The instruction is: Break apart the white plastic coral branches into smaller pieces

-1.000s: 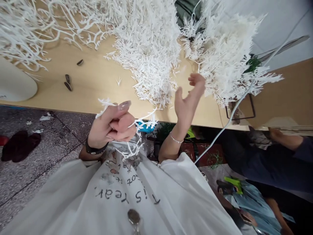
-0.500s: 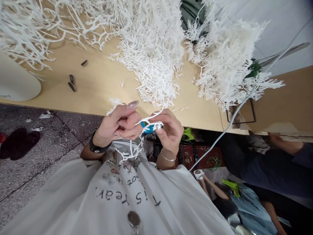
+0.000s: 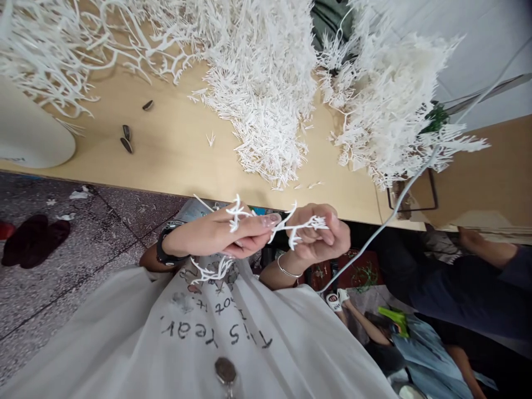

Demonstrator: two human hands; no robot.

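Note:
My left hand is closed in a pinch on a white branched plastic stem, thumb on top. Other forked twigs of white plastic stick out above that hand and hang below it. At the stem's outer end, a cluster of fine tips lies against the curled fingers of my right hand, which is closed around it. Both hands are held just off the table's front edge, over my lap. Beyond them lies a big heap of small white plastic sprigs.
Uncut-looking white branches pile at the left of the table, beside a pale rounded container. Seed-like dark bits lie near it. Another white heap stands right, crossed by a pale cable. People sit at lower right.
Both hands have shifted right and slightly down. My left hand has turned flatter, its thumb now along the stem. The stem's forked end now spans toward my right fingers.

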